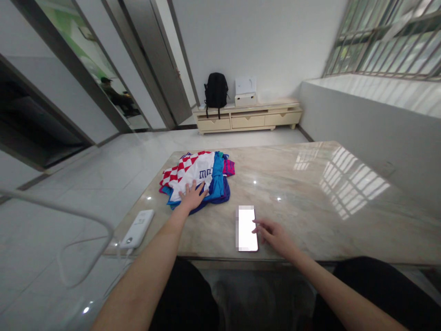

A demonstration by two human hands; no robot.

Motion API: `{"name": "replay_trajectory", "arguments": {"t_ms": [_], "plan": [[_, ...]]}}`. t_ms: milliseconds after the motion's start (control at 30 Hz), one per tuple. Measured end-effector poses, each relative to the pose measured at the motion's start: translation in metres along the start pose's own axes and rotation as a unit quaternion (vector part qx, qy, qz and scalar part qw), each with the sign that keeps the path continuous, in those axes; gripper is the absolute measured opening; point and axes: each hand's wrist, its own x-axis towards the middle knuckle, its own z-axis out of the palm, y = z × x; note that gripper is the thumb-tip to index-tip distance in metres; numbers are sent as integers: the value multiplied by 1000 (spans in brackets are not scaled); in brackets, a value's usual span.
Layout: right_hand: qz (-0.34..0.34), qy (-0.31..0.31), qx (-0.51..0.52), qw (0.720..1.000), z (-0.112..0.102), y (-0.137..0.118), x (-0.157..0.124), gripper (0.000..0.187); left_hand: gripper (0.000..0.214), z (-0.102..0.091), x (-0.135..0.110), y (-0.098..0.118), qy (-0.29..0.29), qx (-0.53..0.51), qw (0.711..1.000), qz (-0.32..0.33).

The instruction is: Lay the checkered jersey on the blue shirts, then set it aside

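Observation:
A pile of folded clothes (201,174) lies on the marble table (310,207); a white garment with red checks sits on top, and blue and pink pieces show beneath. My left hand (192,196) rests flat on the near edge of the pile, fingers spread. A phone (247,228) with a lit screen lies flat near the table's front edge. My right hand (272,234) sits just right of the phone, fingers loosely curled, with its fingertips touching the phone's right edge. It holds nothing.
A white power bank (138,228) with a cable lies at the table's front left corner. A low cabinet (248,117) with a black backpack (216,91) and a white box stands at the far wall. A person sits beyond the left doorway. A barred window is at the right.

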Motion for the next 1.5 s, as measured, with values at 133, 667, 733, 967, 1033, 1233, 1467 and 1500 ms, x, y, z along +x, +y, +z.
{"name": "replay_trajectory", "arguments": {"t_ms": [133, 667, 733, 967, 1033, 1233, 1467, 1500], "plan": [[-6, -21, -2, 1000, 2, 0, -1, 39, 71, 1, 0, -1, -2, 0, 1000, 2], [-14, -13, -6, 1000, 1, 4, 0, 37, 91, -4, -2, -1, -18, -6, 1000, 11], [-17, -12, -7, 1000, 1, 5, 0, 37, 92, -4, -2, -1, -18, -5, 1000, 13], [-15, -2, -12, 1000, 1, 6, 0, 38, 97, -5, -3, 0, -17, 0, 1000, 16], [-17, -5, -8, 1000, 1, 5, 0, 38, 99, -5, -3, 0, -17, 1, 1000, 17], [-11, -20, -3, 1000, 1, 2, -1, 40, 102, -6, -3, 0, -18, -1, 1000, 19], [-20, -11, -9, 1000, 1, 5, 0, 38, 93, -6, -3, 0, -14, -16, 1000, 12], [-20, -11, -8, 1000, 0, 5, 0, 38, 91, -6, -2, 0, -13, -19, 1000, 10]]}}
